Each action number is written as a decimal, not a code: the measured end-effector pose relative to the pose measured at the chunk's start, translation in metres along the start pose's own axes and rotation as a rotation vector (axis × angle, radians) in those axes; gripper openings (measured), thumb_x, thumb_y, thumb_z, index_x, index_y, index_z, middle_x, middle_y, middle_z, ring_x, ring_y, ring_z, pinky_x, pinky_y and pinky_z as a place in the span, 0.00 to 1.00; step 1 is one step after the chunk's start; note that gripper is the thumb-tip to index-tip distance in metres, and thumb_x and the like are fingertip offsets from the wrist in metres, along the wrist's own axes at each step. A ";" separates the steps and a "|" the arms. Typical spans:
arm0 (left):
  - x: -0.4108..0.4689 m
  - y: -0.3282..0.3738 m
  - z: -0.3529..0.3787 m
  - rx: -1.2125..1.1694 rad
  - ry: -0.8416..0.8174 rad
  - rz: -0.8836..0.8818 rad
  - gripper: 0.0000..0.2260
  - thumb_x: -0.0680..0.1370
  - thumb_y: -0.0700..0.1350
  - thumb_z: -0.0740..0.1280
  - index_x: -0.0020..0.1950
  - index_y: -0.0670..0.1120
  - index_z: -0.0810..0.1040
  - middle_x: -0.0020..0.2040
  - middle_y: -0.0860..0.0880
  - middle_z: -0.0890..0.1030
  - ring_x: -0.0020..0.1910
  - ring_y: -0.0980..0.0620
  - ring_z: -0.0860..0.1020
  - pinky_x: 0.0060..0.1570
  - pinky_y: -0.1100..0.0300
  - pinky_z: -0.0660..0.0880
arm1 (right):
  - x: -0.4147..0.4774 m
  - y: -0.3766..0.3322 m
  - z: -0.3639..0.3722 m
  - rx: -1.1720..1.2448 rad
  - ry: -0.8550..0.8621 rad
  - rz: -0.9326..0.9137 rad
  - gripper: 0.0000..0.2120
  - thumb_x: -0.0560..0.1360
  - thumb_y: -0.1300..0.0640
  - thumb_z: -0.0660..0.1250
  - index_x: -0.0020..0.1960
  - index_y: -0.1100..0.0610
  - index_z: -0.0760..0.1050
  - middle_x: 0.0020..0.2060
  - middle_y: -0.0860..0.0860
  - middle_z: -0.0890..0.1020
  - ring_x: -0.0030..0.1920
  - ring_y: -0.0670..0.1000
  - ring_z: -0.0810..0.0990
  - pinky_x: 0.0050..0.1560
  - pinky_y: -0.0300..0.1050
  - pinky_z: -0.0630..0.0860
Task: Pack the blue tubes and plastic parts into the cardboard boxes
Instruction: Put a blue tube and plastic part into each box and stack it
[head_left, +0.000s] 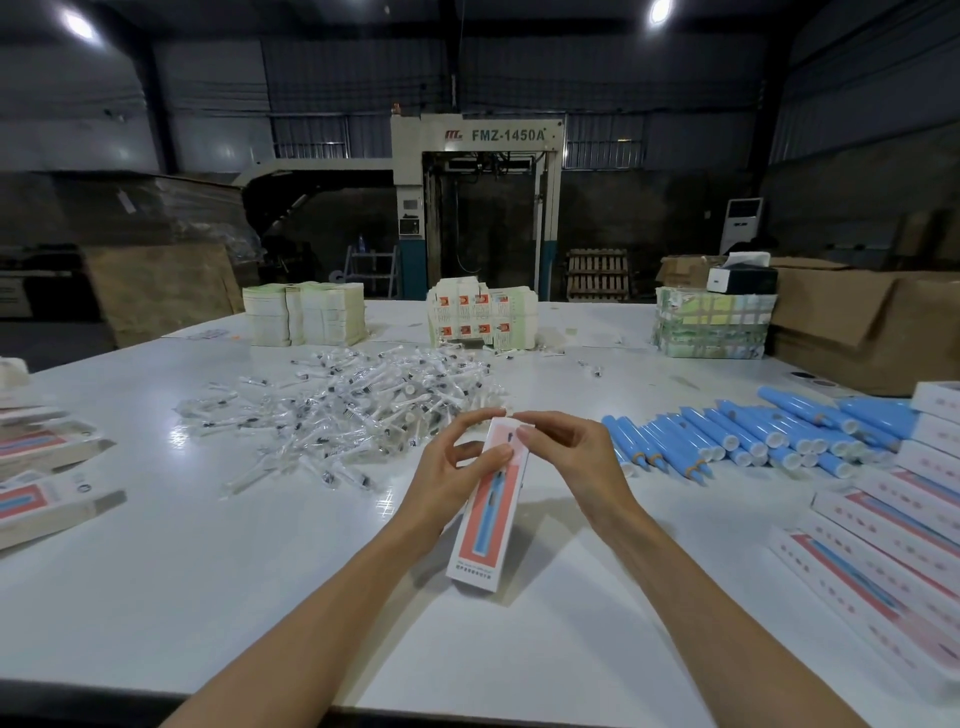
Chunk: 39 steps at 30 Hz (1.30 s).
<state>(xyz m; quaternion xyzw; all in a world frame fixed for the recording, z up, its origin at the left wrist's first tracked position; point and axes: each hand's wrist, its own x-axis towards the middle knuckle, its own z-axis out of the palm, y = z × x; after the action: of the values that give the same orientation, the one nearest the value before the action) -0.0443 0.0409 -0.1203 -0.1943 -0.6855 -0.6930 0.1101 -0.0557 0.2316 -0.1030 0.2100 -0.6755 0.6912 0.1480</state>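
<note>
Box (491, 525) held aslant, plastic parts (363, 410) behind, blue tubes (753, 436) right

The person shows as two arms only, the left forearm (322, 613) and the right forearm (701, 597), both bare along the whole length that the view takes in, slim and smooth. The left hand (447, 478) and the right hand (576, 457) are bare as well, with narrow wrists and long slender fingers. The few nails that show, on thumbs and fingertips, are short, rounded and plain.
</note>
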 end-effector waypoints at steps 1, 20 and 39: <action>0.000 0.000 0.000 0.003 -0.003 0.001 0.21 0.80 0.53 0.77 0.71 0.60 0.78 0.58 0.53 0.87 0.55 0.50 0.87 0.46 0.59 0.84 | 0.000 0.001 0.000 -0.008 0.003 0.000 0.07 0.78 0.58 0.74 0.55 0.52 0.88 0.51 0.49 0.89 0.54 0.51 0.87 0.58 0.44 0.83; -0.001 -0.006 0.008 -0.098 -0.008 -0.003 0.16 0.81 0.50 0.76 0.66 0.59 0.76 0.52 0.43 0.89 0.49 0.47 0.88 0.47 0.61 0.82 | -0.002 0.016 0.016 0.228 0.068 0.164 0.15 0.79 0.49 0.72 0.65 0.52 0.81 0.58 0.52 0.86 0.59 0.54 0.85 0.64 0.53 0.80; 0.008 -0.030 0.011 -0.062 0.150 -0.125 0.18 0.78 0.42 0.78 0.60 0.50 0.72 0.53 0.36 0.83 0.42 0.48 0.89 0.38 0.56 0.85 | -0.062 0.011 0.021 -1.452 -0.188 -0.123 0.36 0.82 0.50 0.65 0.83 0.54 0.50 0.68 0.54 0.69 0.64 0.59 0.73 0.56 0.56 0.74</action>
<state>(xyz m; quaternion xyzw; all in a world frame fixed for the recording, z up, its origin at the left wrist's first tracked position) -0.0624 0.0541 -0.1444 -0.1017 -0.6643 -0.7321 0.1115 -0.0054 0.2151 -0.1428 0.1548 -0.9601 0.0390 0.2297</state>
